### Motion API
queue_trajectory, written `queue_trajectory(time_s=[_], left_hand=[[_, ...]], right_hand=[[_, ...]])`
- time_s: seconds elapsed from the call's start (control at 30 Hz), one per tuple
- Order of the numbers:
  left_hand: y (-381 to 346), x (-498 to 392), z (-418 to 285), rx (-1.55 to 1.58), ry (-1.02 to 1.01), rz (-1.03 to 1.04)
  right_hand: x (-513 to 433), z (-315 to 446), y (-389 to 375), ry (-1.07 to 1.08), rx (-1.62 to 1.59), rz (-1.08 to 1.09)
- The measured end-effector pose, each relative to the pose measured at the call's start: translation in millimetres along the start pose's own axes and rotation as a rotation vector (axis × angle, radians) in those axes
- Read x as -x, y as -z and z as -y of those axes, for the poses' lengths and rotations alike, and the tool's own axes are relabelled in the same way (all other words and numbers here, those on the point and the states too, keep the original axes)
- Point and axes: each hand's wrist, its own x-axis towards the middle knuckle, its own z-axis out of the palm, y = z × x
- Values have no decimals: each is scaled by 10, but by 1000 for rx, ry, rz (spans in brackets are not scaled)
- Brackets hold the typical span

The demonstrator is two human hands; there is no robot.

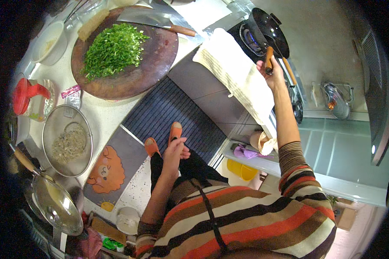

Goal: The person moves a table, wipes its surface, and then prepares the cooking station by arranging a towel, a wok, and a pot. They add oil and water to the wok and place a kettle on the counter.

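My right hand is closed on the wooden handle of a black wok. The wok tilts beside a gas burner with a blue flame. A second utensil with a wooden handle reaches into the wok; its far end is hard to make out. My left hand hangs in front of my body, fingers loosely bent, holding nothing. On the left counter, chopped green herbs lie on a round wooden chopping board, with a cleaver across its far edge.
A mesh strainer holding small pale food, a red-lidded container and a white bowl stand on the left counter. A glass lid is at lower left. A white cloth drapes over the counter edge by the stove. Floor mats lie below.
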Motion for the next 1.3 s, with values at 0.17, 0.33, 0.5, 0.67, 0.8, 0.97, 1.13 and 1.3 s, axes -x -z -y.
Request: queue_trajectory(time_s=[0.17,0.33,0.5,0.67,0.8,0.97,1.13,1.3], left_hand=[[373,96,180,84,44,-81],[509,30,278,112,76,-67],[546,-109,354,83,53,-79],[549,-276,450,55,69,-128],[464,-350,495,24,37,-129],[274,-452,542,28,16,-120],[49,-450,555,50,-5,-112],[-180,-367,427,22,-71,-133]], right_hand=[[-212,-53,150,20,-157,77],[-649,-709,768,166,398,-396],[-1023,-957,1188,157,1265,-460],[-1243,-1118,1299,371,1549,-385],[-1203,-1147,1372,472,1572,-402],[-1136,-1069,1420,557,1605,-342],[-1205,-1125,1502,546,1575,-331],[-1353,-1183,1636,537,1778,-366]])
